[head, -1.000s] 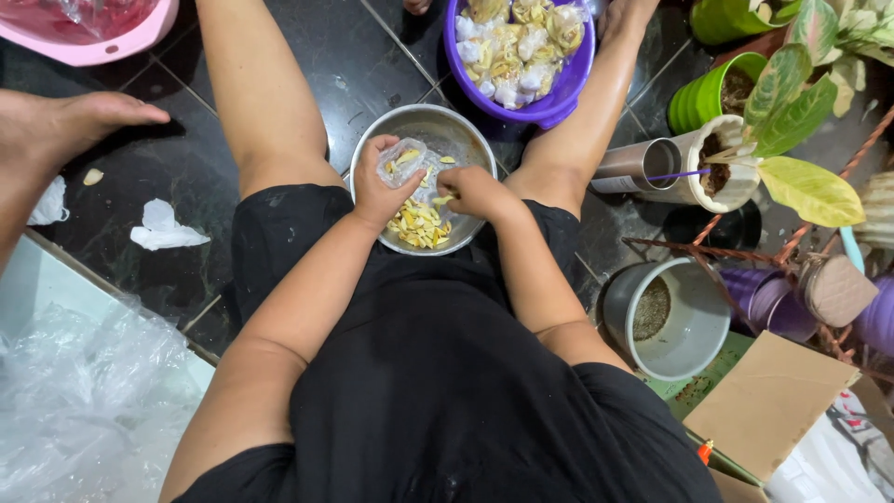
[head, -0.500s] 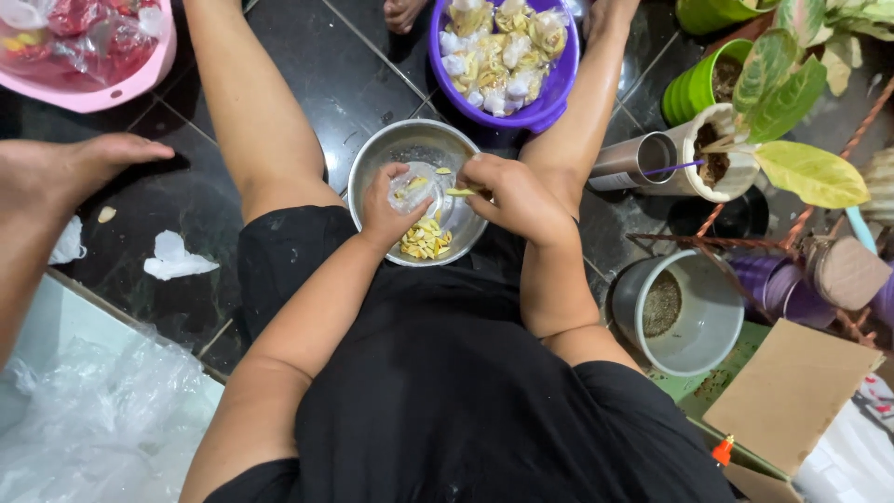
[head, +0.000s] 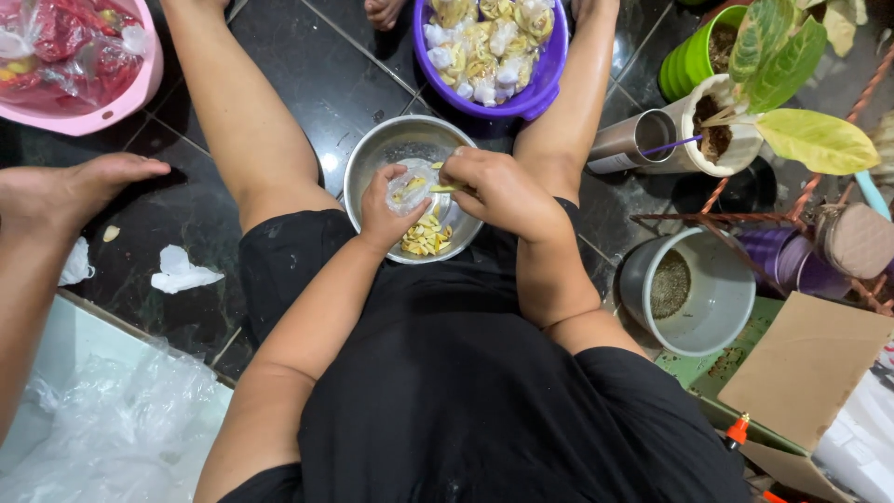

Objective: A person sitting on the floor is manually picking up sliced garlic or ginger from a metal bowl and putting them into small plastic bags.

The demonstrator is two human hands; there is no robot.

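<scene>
The left hand [head: 389, 207] had its fingers closed round a small clear bag [head: 411, 189], apparently mouth-up; the right hand [head: 498, 189], just beside, pinched a yellow chip [head: 445, 188] lying crosswise at that mouth, above the steel bowl [head: 372, 163]

Shiny metal bowl [head: 372, 158], clear crinkly plastic bag [head: 410, 191], glossy dark floor tiles [head: 186, 224]
</scene>
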